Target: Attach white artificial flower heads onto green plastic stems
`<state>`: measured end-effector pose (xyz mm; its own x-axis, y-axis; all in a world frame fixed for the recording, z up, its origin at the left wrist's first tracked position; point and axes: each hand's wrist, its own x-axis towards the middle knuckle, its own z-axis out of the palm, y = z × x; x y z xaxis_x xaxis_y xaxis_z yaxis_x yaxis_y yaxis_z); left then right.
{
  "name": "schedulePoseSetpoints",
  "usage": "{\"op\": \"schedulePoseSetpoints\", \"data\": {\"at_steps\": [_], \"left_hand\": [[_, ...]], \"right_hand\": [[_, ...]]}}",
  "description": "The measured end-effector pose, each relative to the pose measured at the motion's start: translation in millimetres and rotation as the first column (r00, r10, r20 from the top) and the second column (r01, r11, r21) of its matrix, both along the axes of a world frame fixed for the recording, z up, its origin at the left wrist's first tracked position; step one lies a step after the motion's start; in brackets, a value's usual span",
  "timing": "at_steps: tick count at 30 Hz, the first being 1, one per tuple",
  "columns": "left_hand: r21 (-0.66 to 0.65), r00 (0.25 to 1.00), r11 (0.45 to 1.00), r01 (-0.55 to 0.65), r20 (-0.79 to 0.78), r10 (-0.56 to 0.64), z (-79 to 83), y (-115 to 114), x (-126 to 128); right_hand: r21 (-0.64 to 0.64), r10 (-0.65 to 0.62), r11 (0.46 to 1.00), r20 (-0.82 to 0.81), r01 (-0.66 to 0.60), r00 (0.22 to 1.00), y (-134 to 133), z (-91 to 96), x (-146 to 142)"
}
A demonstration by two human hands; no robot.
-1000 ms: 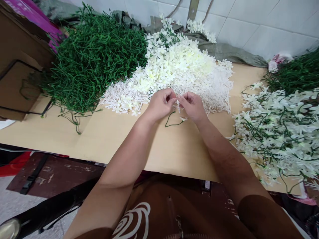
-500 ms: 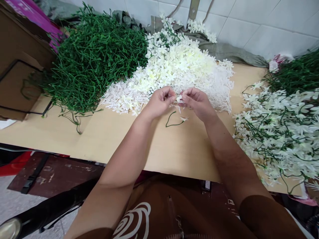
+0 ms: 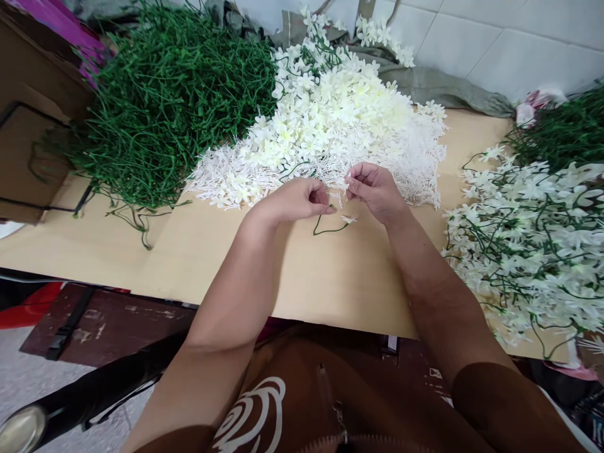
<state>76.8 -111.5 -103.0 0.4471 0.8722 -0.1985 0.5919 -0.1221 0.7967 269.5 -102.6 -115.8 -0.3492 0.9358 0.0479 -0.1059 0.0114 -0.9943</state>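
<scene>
Tan tabletop (image 3: 349,277) is the biggest item in my view, running L to R in front of me. White flower pile (image 3: 330,119) sits at center back, petals heaped on top, thin white strands along the front edge. Green stem pile (image 3: 179,107) is L of it, touching. Stemmed white flowers (image 3: 528,245) are heaped at R, well apart from the ctr pile. Smaller green pile (image 3: 566,129) is just behind those, far R. My L hand (image 3: 315,200) is over the tabletop near the pile's front edge, fingers curled, thumb & index close together; can't tell if they grip anything. My R hand (image 3: 370,189) is just beside it, a small gap between, thumb & index pinching a small white bit (image 3: 348,178), type unclear. Single bent green stem (image 3: 326,231) is below my hands, one end by L fingertips, other w/ a spiky white tip.
</scene>
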Motion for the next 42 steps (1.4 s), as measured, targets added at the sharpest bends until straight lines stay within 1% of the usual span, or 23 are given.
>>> {"op": "schedulePoseSetpoints", "data": {"at_steps": [3,5,6,7,9,11,12,14,17,19,21,24,27,34,38,42], "left_hand": [[0.102,0.967,0.995,-0.009,-0.254,0.035,1.8,-3.1,5.6],[0.159,0.946,0.987,-0.024,-0.316,0.074,2.6,-4.5,8.9],[0.169,0.948,0.985,-0.03,-0.307,0.082,2.4,-4.7,9.4],[0.169,0.958,0.985,-0.038,-0.274,0.083,1.7,-4.4,8.9],[0.145,0.982,0.986,-0.076,-0.161,0.099,-0.9,-2.9,6.2],[0.08,0.99,0.987,-0.137,-0.019,0.139,-4.4,-0.8,3.1],[0.036,0.986,0.986,-0.161,0.047,0.159,-6.1,0.4,2.1],[-0.039,0.969,0.983,-0.182,0.165,0.185,-9.2,2.4,1.6],[-0.065,0.937,0.982,-0.176,0.293,0.188,-12.8,5.0,2.7],[-0.079,0.915,0.981,-0.176,0.354,0.193,-14.4,6.1,3.2],[-0.115,0.889,0.977,-0.179,0.405,0.211,-14.8,6.5,3.3],[-0.156,0.862,0.967,-0.2,0.44,0.249,-13.9,6.3,4.0],[-0.161,0.856,0.961,-0.227,0.438,0.275,-13.7,6.7,4.9],[-0.15,0.852,0.969,-0.196,0.463,0.244,-15.7,7.5,6.5],[-0.163,0.842,0.965,-0.207,0.472,0.26,-14.6,6.4,8.6],[-0.154,0.847,0.963,-0.221,0.459,0.267,-14.0,6.4,9.7]], "right_hand": [[-0.141,0.133,0.981,-0.033,-0.136,0.991,-2.1,-0.8,2.8],[-0.206,0.197,0.958,-0.035,-0.2,0.98,-3.1,-3.0,2.4],[-0.218,0.195,0.956,-0.033,-0.198,0.98,-2.8,-4.8,2.0],[-0.215,0.166,0.962,-0.03,-0.169,0.986,-2.0,-6.9,1.8],[-0.17,0.041,0.984,-0.043,-0.048,0.998,0.7,-11.3,2.0],[-0.123,-0.075,0.99,-0.074,0.066,0.994,3.2,-14.0,2.9],[-0.113,-0.1,0.989,-0.085,0.09,0.991,3.8,-14.3,3.3],[-0.136,-0.068,0.989,-0.083,0.056,0.994,3.4,-13.0,3.4],[-0.203,0.031,0.978,-0.068,-0.045,0.997,0.6,-9.2,1.6],[-0.233,0.052,0.97,-0.078,-0.069,0.996,-0.5,-8.0,0.6],[-0.25,0.048,0.966,-0.1,-0.072,0.994,-0.4,-8.3,0.6],[-0.269,0.051,0.96,-0.111,-0.08,0.992,0.7,-9.2,1.6],[-0.276,0.064,0.957,-0.097,-0.089,0.993,0.7,-8.5,2.0],[-0.329,0.031,0.942,-0.103,-0.063,0.994,-1.2,-5.7,1.3],[-0.335,0.031,0.94,-0.1,-0.063,0.995,-1.6,-4.7,1.0],[-0.322,0.003,0.946,-0.079,-0.029,0.997,-1.0,-4.9,-0.3]]}}
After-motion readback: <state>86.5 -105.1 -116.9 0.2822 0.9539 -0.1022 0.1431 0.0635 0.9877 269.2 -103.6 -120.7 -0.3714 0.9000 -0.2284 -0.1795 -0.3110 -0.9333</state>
